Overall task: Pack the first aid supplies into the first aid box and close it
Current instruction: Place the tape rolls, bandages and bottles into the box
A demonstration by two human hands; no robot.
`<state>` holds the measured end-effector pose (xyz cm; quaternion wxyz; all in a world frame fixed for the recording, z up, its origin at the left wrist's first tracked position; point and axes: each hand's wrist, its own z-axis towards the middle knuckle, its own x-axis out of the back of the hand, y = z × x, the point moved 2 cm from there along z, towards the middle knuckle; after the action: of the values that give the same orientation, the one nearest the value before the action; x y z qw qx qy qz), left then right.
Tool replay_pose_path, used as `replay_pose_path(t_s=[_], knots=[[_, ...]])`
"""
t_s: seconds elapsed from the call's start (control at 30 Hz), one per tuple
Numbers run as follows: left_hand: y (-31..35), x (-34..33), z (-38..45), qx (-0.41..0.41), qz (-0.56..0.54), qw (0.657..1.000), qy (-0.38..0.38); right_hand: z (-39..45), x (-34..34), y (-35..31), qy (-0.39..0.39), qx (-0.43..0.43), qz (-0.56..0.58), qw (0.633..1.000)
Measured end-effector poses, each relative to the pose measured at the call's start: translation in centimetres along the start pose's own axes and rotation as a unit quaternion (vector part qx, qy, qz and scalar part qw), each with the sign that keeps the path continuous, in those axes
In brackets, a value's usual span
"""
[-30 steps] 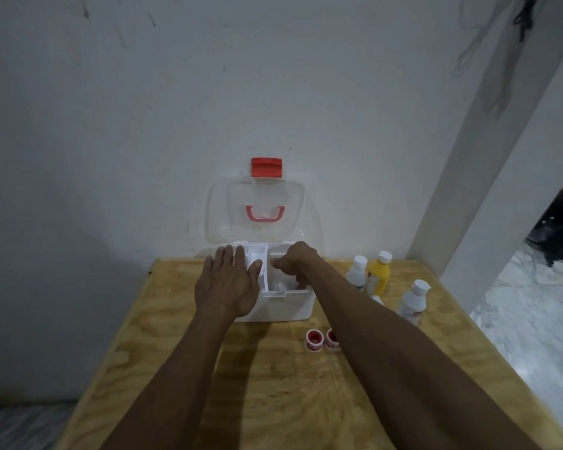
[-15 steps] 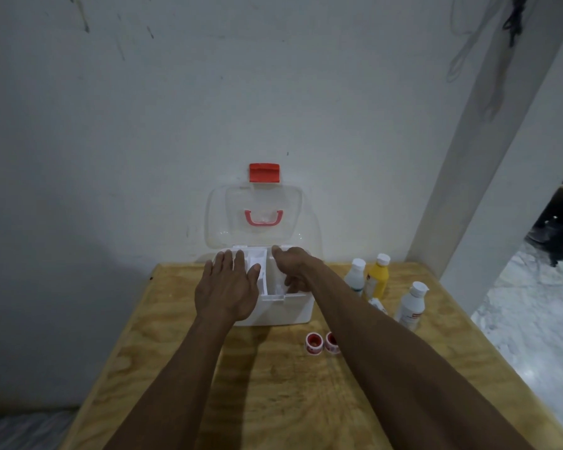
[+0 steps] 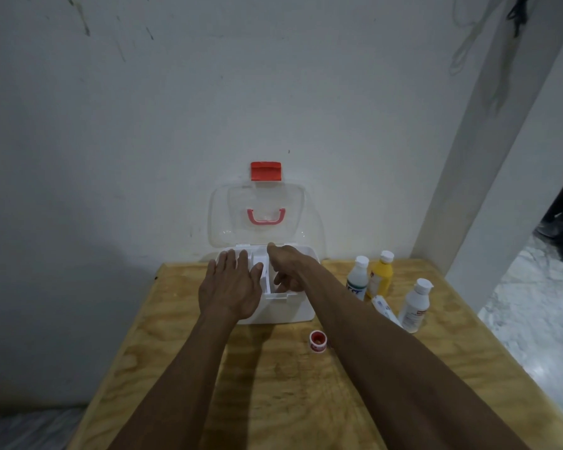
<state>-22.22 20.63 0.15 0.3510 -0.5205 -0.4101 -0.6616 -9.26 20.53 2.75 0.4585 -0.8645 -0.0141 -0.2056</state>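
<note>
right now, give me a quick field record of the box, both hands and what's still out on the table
box: white first aid box, clear lid open, upright
left hand: left hand flat on the box's left part
right hand: right hand reaching inside, contents hidden
unpacked: yellow bottle, two white bottles, tube, red tape roll
surface: wooden table

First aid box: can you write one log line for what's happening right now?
first aid box: lid open | left hand: flat on box | right hand: inside box | bottles: on table
</note>
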Motion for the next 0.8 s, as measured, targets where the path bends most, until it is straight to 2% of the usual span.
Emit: replay_pose_path(t_s=[0.6,0.8], knots=[[-0.1,-0.2,0.1,0.002,-0.002,1.0,0.002,0.1,0.1,0.0,-0.017,-0.006,0.02,1.0],[-0.1,-0.3,0.1,-0.004,-0.004,1.0,0.007,-2.4,3.3,-0.2,0.007,0.059,0.006,0.998]])
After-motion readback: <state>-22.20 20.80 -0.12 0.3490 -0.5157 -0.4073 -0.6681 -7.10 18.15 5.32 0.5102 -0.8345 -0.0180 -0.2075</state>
